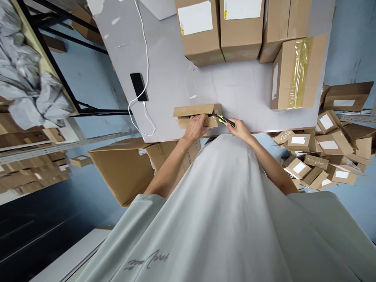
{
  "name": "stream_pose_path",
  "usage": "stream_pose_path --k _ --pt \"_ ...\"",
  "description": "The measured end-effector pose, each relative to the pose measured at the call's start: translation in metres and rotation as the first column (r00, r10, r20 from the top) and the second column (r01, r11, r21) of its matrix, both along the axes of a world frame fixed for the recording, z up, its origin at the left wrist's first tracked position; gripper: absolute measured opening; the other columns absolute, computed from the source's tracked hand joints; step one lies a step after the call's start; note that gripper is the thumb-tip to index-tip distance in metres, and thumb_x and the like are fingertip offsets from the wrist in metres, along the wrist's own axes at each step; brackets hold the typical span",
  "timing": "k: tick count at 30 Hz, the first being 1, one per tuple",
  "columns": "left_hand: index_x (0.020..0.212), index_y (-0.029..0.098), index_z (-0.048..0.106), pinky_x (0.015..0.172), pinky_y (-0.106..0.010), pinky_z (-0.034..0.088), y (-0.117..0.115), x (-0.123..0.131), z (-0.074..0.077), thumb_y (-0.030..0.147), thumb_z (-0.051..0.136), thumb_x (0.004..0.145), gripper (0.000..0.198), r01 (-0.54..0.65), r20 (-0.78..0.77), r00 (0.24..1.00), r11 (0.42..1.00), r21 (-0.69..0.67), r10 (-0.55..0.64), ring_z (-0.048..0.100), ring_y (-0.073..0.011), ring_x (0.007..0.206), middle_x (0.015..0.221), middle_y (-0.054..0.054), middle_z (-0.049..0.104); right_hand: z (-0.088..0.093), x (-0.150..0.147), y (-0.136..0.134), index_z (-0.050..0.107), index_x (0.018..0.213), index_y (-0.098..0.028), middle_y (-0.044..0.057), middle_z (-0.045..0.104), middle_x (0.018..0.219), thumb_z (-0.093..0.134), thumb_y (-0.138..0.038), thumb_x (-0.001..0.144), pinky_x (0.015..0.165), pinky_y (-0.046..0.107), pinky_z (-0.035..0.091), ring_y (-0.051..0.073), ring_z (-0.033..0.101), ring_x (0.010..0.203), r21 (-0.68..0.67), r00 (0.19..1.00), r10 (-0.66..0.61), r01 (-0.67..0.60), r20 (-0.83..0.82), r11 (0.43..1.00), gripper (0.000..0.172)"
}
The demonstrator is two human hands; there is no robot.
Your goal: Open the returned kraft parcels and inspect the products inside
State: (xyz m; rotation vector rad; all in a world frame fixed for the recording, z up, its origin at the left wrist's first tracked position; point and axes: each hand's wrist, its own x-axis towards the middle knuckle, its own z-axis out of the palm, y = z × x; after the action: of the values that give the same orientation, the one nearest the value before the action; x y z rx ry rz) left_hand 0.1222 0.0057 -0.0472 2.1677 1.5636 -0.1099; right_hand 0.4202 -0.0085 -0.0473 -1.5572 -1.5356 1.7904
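Observation:
A small cardboard box (195, 110) lies at the table's near edge, its top flap partly lifted along a dark gap. My left hand (196, 128) grips the box's front side, fingertips at the gap and thumb stretched out to the right. In my right hand (239, 129) is a yellow and black utility knife (225, 120), its tip pointing left at the box's right end. Whether the blade touches the cardboard is too small to tell. What lies inside the box is hidden.
Taped and labelled cartons (242, 37) stand along the table's far right side. A phone (139, 87) with a white cable (146, 47) lies to the left. Below the table are a large open carton (117, 172) at left and a heap of small boxes (323, 152) at right.

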Motion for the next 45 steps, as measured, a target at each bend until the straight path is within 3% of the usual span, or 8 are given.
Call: stream_pose_path --k 9,16,23,29,32,35,40,45 --pt "0.132 0.022 0.066 0.109 -0.054 0.052 -0.011 0.004 0.006 0.045 0.084 0.103 0.041 0.021 0.000 1.000 1.000 -0.009 -0.021 0.075 -0.0449 0.124 0.124 -0.021 0.082 -0.002 0.008 -0.022 0.074 0.110 -0.024 -0.003 0.075 0.078 0.062 -0.048 0.113 0.058 0.025 0.053 0.014 0.066 0.050 -0.064 0.999 0.017 -0.020 -0.045 0.998 0.027" --pt "0.126 0.025 0.070 0.099 -0.051 0.052 -0.011 0.011 0.011 0.034 0.077 0.106 0.023 -0.020 -0.002 1.000 0.999 0.048 0.020 0.077 -0.0393 0.113 0.122 -0.017 0.085 0.002 0.019 -0.035 0.081 0.117 -0.027 0.003 0.081 0.086 0.062 -0.044 0.114 0.078 0.030 0.057 0.026 0.077 0.082 0.134 0.971 0.172 -0.195 0.166 0.972 0.026" --pt "0.133 0.024 0.072 0.109 -0.055 0.054 -0.017 0.008 0.024 0.030 0.066 0.111 0.023 -0.033 0.117 0.993 0.997 0.076 0.024 0.075 -0.0397 0.134 0.152 -0.019 0.079 -0.028 0.042 -0.032 0.064 0.163 -0.019 0.020 0.081 0.136 0.040 -0.045 0.120 0.104 0.046 0.063 0.038 0.077 0.123 0.268 0.898 -0.082 -0.040 0.431 0.963 0.056" --pt "0.140 0.021 0.072 0.114 -0.061 0.052 -0.024 -0.030 0.039 0.030 0.072 0.105 0.037 -0.107 0.096 0.991 0.982 0.156 0.093 0.071 -0.0443 0.131 0.135 -0.021 0.080 -0.057 0.045 0.001 0.050 0.174 -0.005 0.031 0.067 0.145 0.041 -0.021 0.109 0.123 0.060 0.053 0.041 0.068 0.135 0.293 0.696 -0.198 -0.019 0.690 0.956 0.067" --pt "0.133 0.023 0.074 0.111 -0.061 0.052 -0.020 -0.052 0.042 0.024 0.074 0.100 0.032 -0.136 0.117 0.986 0.974 0.183 0.116 0.069 -0.0440 0.126 0.129 -0.021 0.079 -0.050 0.039 0.015 0.051 0.172 -0.004 0.033 0.063 0.154 0.046 -0.021 0.109 0.127 0.063 0.051 0.043 0.062 0.145 0.333 0.670 -0.235 -0.018 0.704 0.943 0.066" --pt "0.117 0.024 0.074 0.106 -0.058 0.052 -0.016 -0.064 0.042 0.017 0.070 0.101 0.018 -0.123 0.167 0.982 0.973 0.194 0.091 0.068 -0.0405 0.118 0.122 -0.018 0.078 -0.029 0.019 0.030 0.056 0.170 -0.013 0.027 0.060 0.164 0.052 -0.035 0.114 0.134 0.061 0.048 0.039 0.058 0.155 0.486 0.795 -0.239 -0.079 0.557 0.871 0.060" --pt "0.101 0.024 0.071 0.094 -0.049 0.050 -0.018 -0.070 0.035 0.011 0.062 0.106 0.016 -0.019 0.197 0.980 0.963 0.269 -0.036 0.067 -0.0338 0.104 0.101 -0.012 0.076 0.010 -0.032 0.064 0.061 0.170 -0.019 0.022 0.058 0.175 0.073 -0.053 0.110 0.136 0.057 0.050 0.039 0.057 0.161 0.536 0.893 0.093 -0.346 0.441 0.770 0.070" --pt "0.097 0.024 0.070 0.090 -0.046 0.048 -0.030 -0.073 0.023 0.009 0.060 0.107 0.020 0.068 0.232 0.964 0.967 0.247 -0.127 0.064 -0.0303 0.096 0.097 -0.011 0.075 0.029 -0.058 0.103 0.072 0.158 -0.019 0.018 0.079 0.152 0.058 -0.044 0.117 0.121 0.049 0.058 0.035 0.075 0.136 0.451 0.872 0.141 -0.374 0.469 0.810 0.050"
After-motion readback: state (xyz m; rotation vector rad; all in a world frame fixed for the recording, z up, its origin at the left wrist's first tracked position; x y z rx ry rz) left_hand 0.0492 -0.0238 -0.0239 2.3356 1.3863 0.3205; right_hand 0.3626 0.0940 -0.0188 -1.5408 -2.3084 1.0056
